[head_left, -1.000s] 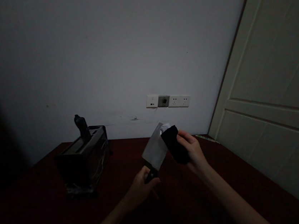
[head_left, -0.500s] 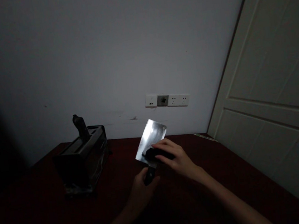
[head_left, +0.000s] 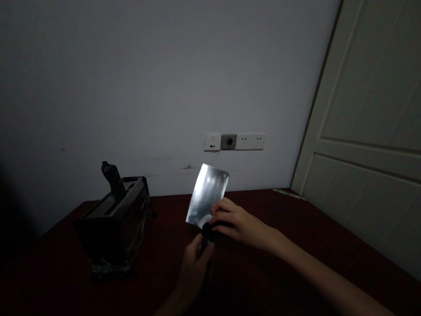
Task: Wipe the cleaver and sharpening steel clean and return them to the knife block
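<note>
A cleaver with a broad shiny blade is held upright and slanted in front of me. My left hand is closed round its dark handle, below the blade. Between the fingers of my right hand is a small black object, too dark to name. That object lies at the foot of the blade, where blade and handle meet. The fingers of my right hand partly cover the blade's lower right edge.
At the left, a dark knife block stands on the red-brown table, with one black handle sticking up. Behind is a wall with sockets. A pale panelled door borders the right side. A thin strip lies near the back edge.
My right hand has moved the black object down the blade to its foot beside the handle. The cleaver and my left hand have shifted slightly left.
</note>
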Tool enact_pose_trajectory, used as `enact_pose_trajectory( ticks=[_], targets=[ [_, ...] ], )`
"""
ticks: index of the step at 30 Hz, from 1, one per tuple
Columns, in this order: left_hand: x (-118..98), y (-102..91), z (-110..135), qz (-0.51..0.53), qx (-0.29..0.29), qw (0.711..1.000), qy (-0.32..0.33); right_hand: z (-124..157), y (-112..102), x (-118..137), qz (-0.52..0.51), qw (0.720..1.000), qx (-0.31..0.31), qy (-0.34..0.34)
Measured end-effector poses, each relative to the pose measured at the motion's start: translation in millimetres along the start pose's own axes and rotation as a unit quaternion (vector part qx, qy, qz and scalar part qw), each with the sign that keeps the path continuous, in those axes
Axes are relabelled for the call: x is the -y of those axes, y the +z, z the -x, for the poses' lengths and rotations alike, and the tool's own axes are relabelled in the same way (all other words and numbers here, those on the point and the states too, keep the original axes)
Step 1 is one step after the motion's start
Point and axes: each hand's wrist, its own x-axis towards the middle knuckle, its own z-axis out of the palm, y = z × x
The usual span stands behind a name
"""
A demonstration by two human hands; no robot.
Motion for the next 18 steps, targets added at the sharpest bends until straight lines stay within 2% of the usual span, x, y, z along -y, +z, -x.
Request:
enact_pose_trajectory(
  ticks=[6, 10, 14, 18],
  targets=[
    [1.1, 2.8, 3.4, -0.023, -0.015, 1.000, 0.011, -9.4, 11.4, 7.1, 0.044, 0.999, -0.002, -0.003],
    [2.1, 3.4, 5.1, -0.015, -0.007, 1.000, -0.027, -10.7, 0.4, 9.6, 0.040, 0.998, 0.037, -0.014],
    [2.3, 3.0, 4.3, -0.003, -0.020, 1.000, -0.012, -12.6, -10.5, 10.5, 0.035, 0.997, 0.065, -0.020],
    [2.0, 3.9, 4.5, -0.022, -0.031, 0.999, 0.003, -17.8, -2.1, 12.8, 0.060, 0.996, 0.053, -0.025]
  ],
)
